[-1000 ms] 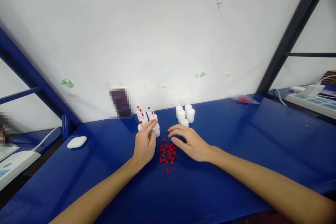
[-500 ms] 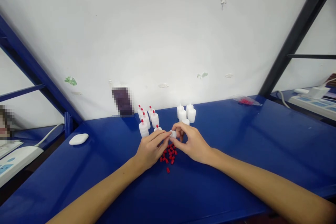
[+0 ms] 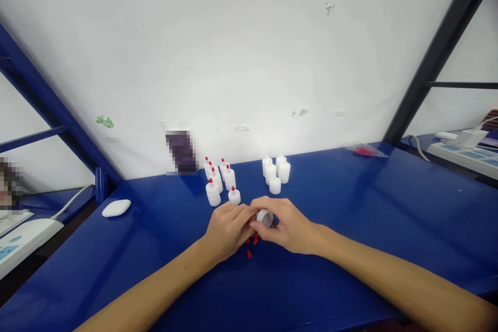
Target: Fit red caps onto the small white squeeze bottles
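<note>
My right hand (image 3: 290, 224) is closed around a white nozzle cap (image 3: 265, 218), tilted so that its hollow round end faces me. My left hand (image 3: 229, 228) meets it from the left, fingers pinched together at the cap's far side; whatever they grip there is hidden. Below the hands lie small red tip caps (image 3: 249, 253), most of them covered by my fingers. Behind on the left stand stacked white nozzle caps with red tips (image 3: 213, 193), and one short red-tipped cap (image 3: 234, 196) stands nearer. To the right are white nozzle caps without red tips (image 3: 275, 185).
A blue table (image 3: 175, 254) runs up to a white wall (image 3: 249, 52). At left lies a white rounded object (image 3: 116, 208). A clear bag with red pieces (image 3: 365, 150) is at the back right. Power strips (image 3: 467, 153) and metal frame posts flank the table.
Both hands have come nearer to me and down over the red tip caps. The held nozzle cap has turned, showing its hollow end. The front caps behind are now uncovered.
</note>
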`<state>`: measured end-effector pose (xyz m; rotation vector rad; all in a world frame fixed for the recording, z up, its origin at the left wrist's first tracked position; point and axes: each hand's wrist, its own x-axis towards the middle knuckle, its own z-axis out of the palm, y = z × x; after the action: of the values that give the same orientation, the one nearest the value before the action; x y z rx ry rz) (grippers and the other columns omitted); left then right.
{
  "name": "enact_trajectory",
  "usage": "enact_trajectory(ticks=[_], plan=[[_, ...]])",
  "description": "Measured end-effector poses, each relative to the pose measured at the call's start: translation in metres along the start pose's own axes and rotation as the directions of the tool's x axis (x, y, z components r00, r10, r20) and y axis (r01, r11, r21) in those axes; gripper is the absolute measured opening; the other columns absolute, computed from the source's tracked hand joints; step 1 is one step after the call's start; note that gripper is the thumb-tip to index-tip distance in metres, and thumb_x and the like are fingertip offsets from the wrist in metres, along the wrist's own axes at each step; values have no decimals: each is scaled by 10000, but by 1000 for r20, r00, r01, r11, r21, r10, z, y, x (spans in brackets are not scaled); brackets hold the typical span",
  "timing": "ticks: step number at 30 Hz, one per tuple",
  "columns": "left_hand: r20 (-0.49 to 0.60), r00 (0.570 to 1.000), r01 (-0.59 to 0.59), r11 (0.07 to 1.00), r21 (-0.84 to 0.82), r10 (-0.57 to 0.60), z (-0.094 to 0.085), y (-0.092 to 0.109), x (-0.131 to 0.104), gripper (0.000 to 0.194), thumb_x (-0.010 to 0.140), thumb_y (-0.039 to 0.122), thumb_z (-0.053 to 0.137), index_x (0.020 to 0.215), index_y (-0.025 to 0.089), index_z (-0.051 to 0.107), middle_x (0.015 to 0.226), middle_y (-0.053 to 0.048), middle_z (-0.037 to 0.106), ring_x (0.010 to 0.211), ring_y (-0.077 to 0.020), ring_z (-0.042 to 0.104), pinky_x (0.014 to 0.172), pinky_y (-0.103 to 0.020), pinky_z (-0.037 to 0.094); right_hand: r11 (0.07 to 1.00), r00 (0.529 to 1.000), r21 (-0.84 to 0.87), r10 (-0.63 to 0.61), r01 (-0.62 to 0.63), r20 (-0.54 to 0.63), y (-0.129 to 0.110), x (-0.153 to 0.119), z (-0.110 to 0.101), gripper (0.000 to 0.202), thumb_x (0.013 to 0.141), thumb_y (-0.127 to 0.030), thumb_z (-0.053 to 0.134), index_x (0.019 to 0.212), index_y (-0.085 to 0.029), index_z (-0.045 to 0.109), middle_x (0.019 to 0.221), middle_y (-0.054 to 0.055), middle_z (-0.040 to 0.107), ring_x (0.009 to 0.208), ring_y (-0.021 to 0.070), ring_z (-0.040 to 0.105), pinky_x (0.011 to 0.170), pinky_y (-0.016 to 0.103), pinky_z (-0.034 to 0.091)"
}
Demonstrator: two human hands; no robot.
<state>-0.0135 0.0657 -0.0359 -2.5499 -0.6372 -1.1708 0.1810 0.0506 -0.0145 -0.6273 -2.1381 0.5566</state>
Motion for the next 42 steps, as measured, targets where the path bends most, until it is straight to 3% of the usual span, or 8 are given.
enact_trajectory(ticks=[5, 12, 17, 23, 27, 31, 35, 42], plan=[[53, 997, -57, 996, 74, 53, -2, -1, 4, 494, 1036, 415, 232, 715, 178, 524, 597, -29, 565, 526, -153, 465, 522, -313, 322, 997, 997, -24, -70, 71, 35, -3, -3, 3, 113, 959, -276, 546, 1025, -214, 613, 811, -6, 593, 655, 106, 515, 625, 229, 429], [102, 995, -20, 990, 142, 5, -1, -1, 8, 551, 1022, 474, 150, 661, 194, 458, 570, -25, 529, 495, -151, 436, 516, -331, 264, 997, 998, -61, 48, -46, 36, -7, 3, 4, 249, 820, -346, 737, 863, -209, 533, 784, -36, 633, 658, 109, 550, 599, 222, 397], [99, 995, -33, 994, 105, 23, 1, 2, 9, 542, 1010, 465, 107, 642, 209, 413, 566, -26, 530, 481, -157, 443, 512, -334, 252, 980, 999, -199, 15, -6, 42, -12, 5, 6, 272, 827, -382, 724, 804, -204, 519, 770, -39, 643, 620, 106, 526, 583, 236, 356], [113, 943, 303, 948, 96, -313, -2, -12, -1, 285, 946, 195, 264, 726, 204, 445, 595, -1, 498, 529, -160, 458, 538, -305, 319, 883, 973, -454, -197, 123, -119, 2, 2, -2, 326, 928, -214, 522, 613, -198, 442, 563, -32, 528, 493, 100, 447, 537, 261, 320], [104, 947, 297, 951, 85, -305, -6, -13, -1, 212, 920, 164, 359, 798, 176, 532, 756, -38, 556, 683, -170, 517, 644, -305, 400, 841, 962, -538, -93, -62, -257, 15, 5, -30, 79, 879, -267, 593, 885, -189, 593, 823, 39, 664, 735, 180, 609, 716, 307, 472], [121, 964, 229, 971, 66, -236, -7, -9, 2, 182, 897, 167, 454, 886, 164, 636, 973, -88, 582, 830, -196, 531, 742, -332, 443, 754, 960, -631, -1, -184, -281, 28, 7, -46, 238, 903, -204, 508, 1105, -175, 631, 1114, 114, 658, 994, 261, 621, 877, 406, 509], [155, 962, 211, 973, 89, -223, -8, -8, 2, 201, 871, 185, 517, 972, 176, 690, 1132, -116, 565, 965, -246, 525, 856, -414, 457, 731, 971, -645, 106, -223, -216, 36, 6, -43, 305, 910, -197, 487, 1163, -146, 650, 1174, 136, 634, 1039, 272, 624, 907, 420, 529], [117, 935, 311, 931, 191, -336, -4, -10, 3, 329, 847, 181, 539, 1158, 177, 645, 1286, -148, 527, 1130, -313, 504, 942, -524, 474, 714, 972, -660, 180, -236, -153, 34, 6, -42, 353, 903, -203, 500, 1226, -172, 640, 1197, 141, 624, 1035, 284, 628, 878, 451, 537]])
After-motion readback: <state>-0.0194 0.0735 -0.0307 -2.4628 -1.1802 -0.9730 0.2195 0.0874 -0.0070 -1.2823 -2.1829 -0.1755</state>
